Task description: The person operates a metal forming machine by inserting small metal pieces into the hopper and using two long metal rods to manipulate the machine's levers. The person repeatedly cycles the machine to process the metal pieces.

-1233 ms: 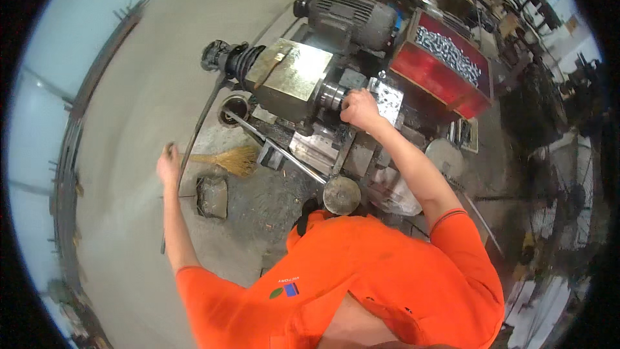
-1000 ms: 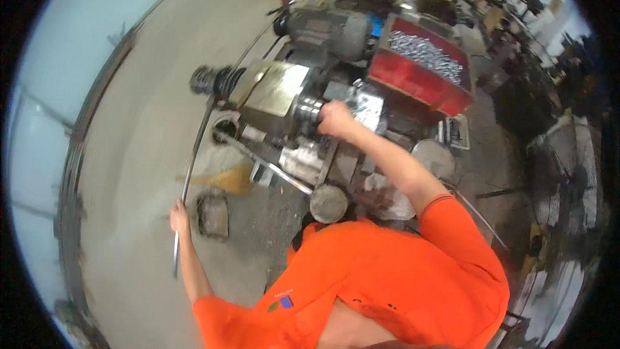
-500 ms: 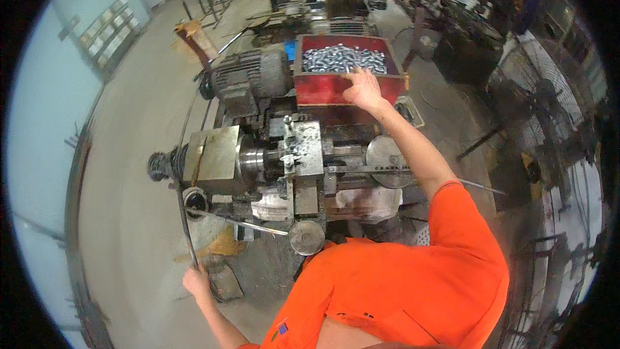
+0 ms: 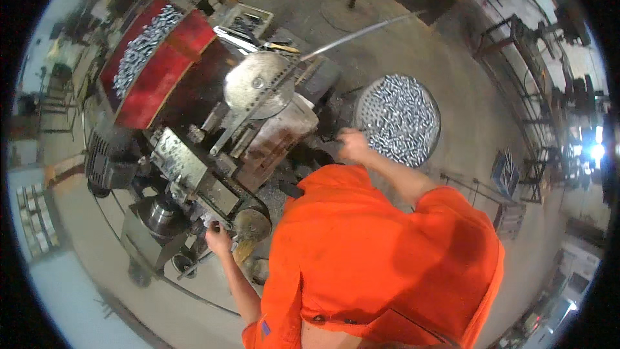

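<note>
My right hand [image 4: 353, 145] is beside the left rim of a round perforated tray [image 4: 369, 111], fingers curled; whatever they hold is hidden. Many small shiny metal pins [image 4: 408, 119] cover most of that tray. My left hand [image 4: 218, 239] is closed at the near end of a lathe-like machine, next to its round metal knob [image 4: 252, 225]; what lies in its fingers is too small to make out. The machine's slide block [image 4: 179, 163] is beyond the left hand, and a large metal disc [image 4: 258, 84] sits farther off.
A red box [image 4: 158, 94] with more metal pieces stands at the far left, near a motor [image 4: 110, 161]. A long metal bar [image 4: 361, 31] juts out past the disc. Metal racks [image 4: 510, 52] stand at the right. A small tray of tools [image 4: 245, 21] lies behind the disc.
The view has swung to the right, bringing the round tray into sight. My right hand has left the red box for the tray. My left hand has left the long rod for the machine.
</note>
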A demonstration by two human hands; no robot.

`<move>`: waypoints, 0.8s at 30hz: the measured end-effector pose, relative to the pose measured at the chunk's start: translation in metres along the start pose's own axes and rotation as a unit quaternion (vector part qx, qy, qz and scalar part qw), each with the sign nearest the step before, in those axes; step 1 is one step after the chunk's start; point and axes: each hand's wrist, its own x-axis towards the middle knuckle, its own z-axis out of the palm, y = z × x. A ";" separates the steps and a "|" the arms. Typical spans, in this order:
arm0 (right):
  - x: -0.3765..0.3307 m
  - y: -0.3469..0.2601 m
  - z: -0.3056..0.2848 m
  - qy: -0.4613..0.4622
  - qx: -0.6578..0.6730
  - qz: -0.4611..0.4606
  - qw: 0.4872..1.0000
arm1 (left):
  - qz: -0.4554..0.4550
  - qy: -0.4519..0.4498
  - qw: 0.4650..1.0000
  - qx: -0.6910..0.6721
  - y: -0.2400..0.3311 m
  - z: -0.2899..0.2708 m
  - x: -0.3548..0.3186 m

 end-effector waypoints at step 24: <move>0.026 0.189 0.030 -0.132 -0.261 -0.051 0.955 | -0.102 0.002 0.990 0.096 0.037 -0.020 -0.016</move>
